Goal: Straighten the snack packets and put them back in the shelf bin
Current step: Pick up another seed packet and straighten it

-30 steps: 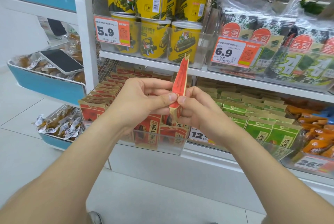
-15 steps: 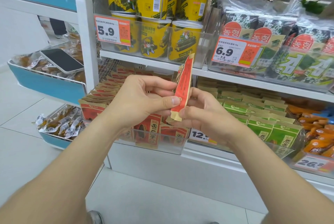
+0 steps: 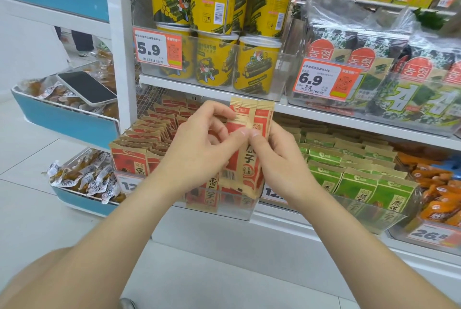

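1. A person's left hand (image 3: 199, 151) and right hand (image 3: 282, 161) both grip one red snack packet (image 3: 245, 171), thumbs pressed almost tip to tip on its front face and fingers curled behind. By the look of it, this is the straightening step, with the flattening near done.

2. The packet is held upright in the air, just in front of the clear shelf bin (image 3: 237, 210) on the lower shelf. Its top edge reaches the lip of the shelf above, and it does not appear to touch the bin.

3. The next move is probably to lower it, upright and facing out, into the row of matching red packets (image 3: 149, 139). That calls for a slot between neighbours and a grip light enough not to crease it again.

4. The packet is a flat rectangular pouch of matte, kraft-brown paper-like film printed with red panels and a barcode. Its sealed top strip looks stiff and the body looks thin and easily bent.

5. The bin is hard, transparent plastic with a raised front wall, and the packets in it stand in leaning files. Green packets (image 3: 349, 169) of the same shape fill the next bin.

6. On the shelf above stand glossy yellow canisters (image 3: 214, 64) behind a price tag (image 3: 157, 49), beside crinkled clear bags of seaweed (image 3: 374, 59). A phone (image 3: 86, 86) lies on wrapped snacks in a blue side bin (image 3: 64, 121).
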